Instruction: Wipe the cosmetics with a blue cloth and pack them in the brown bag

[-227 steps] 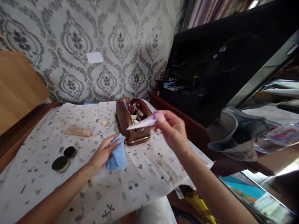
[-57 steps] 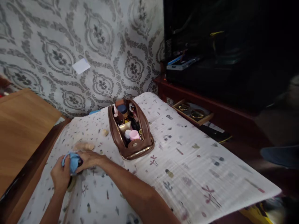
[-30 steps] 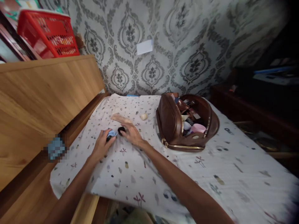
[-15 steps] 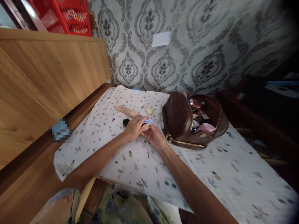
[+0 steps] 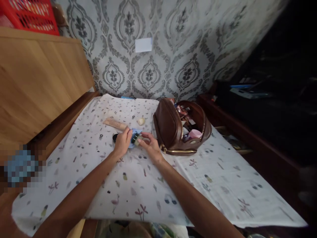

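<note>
Over the patterned cloth, my left hand (image 5: 123, 142) is closed on a blue cloth (image 5: 135, 131). My right hand (image 5: 151, 147) grips a small greenish see-through container (image 5: 138, 140) between thumb and fingers, against the blue cloth. Its exact kind is too small to make out. Just left of my left hand lies a round black object (image 5: 114, 137), partly covered by the hand. A beige tube (image 5: 114, 123) rests behind that hand, and a small cream-coloured round object (image 5: 141, 121) sits farther back.
To the right stands an open brown bag (image 5: 167, 127) holding several cosmetic items, including a pink one (image 5: 194, 133). A wooden cabinet (image 5: 42, 79) borders the left side, with a red basket (image 5: 37, 16) on top. The patterned tablecloth (image 5: 99, 185) spreads across the table.
The view has swung right, so things appear farther left. My hands have drawn slightly apart, and the greenish container now shows more clearly between them, with the blue cloth spread behind it.
</note>
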`<action>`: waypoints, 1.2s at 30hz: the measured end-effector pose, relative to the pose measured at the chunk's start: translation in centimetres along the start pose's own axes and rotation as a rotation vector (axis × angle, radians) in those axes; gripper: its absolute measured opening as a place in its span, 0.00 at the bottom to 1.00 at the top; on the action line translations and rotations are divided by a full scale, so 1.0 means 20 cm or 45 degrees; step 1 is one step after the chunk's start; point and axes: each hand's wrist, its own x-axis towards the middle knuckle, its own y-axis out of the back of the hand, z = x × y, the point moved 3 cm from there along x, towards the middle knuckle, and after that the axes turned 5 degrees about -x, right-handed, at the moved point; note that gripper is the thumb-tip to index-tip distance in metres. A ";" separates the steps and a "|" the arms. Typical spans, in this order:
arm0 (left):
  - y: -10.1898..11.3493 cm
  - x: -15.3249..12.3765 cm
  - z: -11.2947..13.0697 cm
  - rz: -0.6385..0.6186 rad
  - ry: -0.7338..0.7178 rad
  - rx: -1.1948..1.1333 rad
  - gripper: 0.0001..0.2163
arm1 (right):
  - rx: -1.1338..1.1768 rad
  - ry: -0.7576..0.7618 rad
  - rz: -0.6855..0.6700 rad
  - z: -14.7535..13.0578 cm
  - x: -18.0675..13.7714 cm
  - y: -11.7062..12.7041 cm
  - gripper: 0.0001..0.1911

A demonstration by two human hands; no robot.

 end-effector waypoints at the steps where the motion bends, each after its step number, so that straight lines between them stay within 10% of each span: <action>1: 0.01 0.00 -0.01 0.032 0.029 -0.041 0.15 | 0.016 -0.005 0.000 -0.01 0.00 0.00 0.27; 9: 0.02 -0.03 0.08 -0.125 -0.036 -0.604 0.17 | 0.298 -0.128 0.014 -0.01 0.00 -0.01 0.23; 14: -0.03 -0.07 0.12 -0.302 -0.140 -0.593 0.19 | 0.335 -0.176 0.009 0.01 0.03 0.00 0.25; 23: -0.05 -0.04 0.04 -0.413 0.208 -0.779 0.30 | 0.204 -0.054 -0.075 0.03 0.05 0.03 0.30; 36: -0.03 -0.02 0.04 -0.443 0.158 -0.629 0.21 | 0.162 0.028 -0.146 0.05 0.08 0.03 0.32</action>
